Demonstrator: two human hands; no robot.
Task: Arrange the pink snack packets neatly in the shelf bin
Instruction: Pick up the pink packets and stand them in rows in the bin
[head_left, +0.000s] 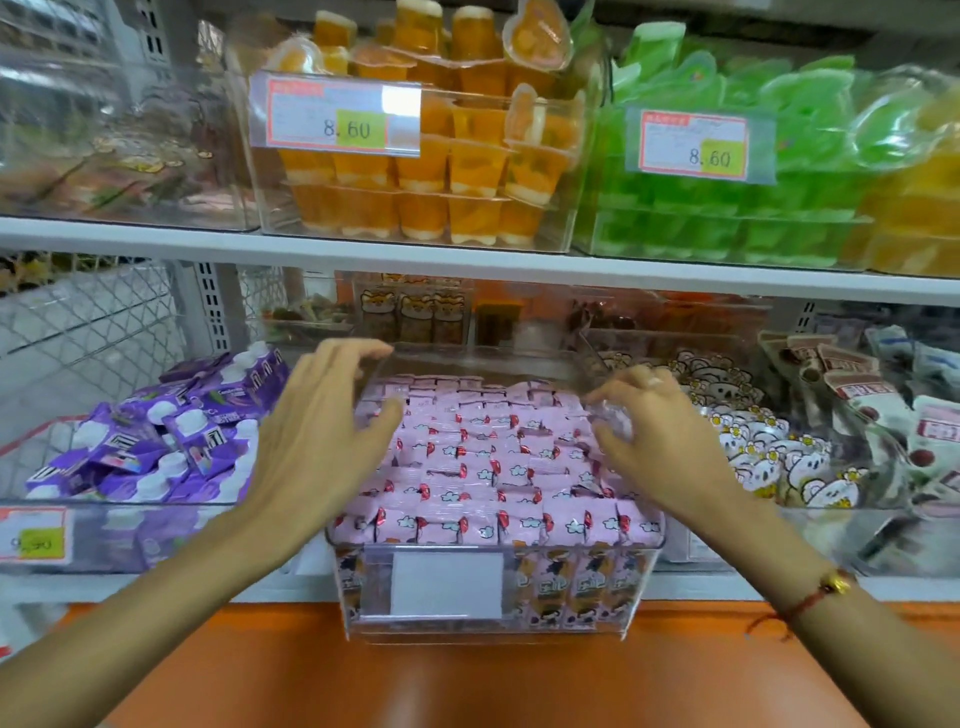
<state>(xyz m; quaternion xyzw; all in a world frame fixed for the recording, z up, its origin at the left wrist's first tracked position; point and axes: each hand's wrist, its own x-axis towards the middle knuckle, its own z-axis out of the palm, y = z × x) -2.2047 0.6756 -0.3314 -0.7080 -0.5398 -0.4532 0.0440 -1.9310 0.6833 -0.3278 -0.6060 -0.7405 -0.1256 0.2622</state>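
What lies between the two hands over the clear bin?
In the head view, only rows of pink snack packets in the clear bin lie between the left hand and right hand; nothing else intervenes.

both bare forearms reach forward and upward from the lower corners of the view, converging a little toward the middle. the left hand (317, 421) is raised with its back to the camera, fingers spread and slightly bent, fingertips pointing up and to the right, thumb stretched out to the right; it holds nothing. the right hand (652, 431) sits at about the same height, well apart from the left, its back also toward the camera, fingers bent and drawn together pointing left, blurred at the tips; whether they pinch anything cannot be told. the right wrist wears a thin red cord bracelet (815, 597) with a small gold charm.
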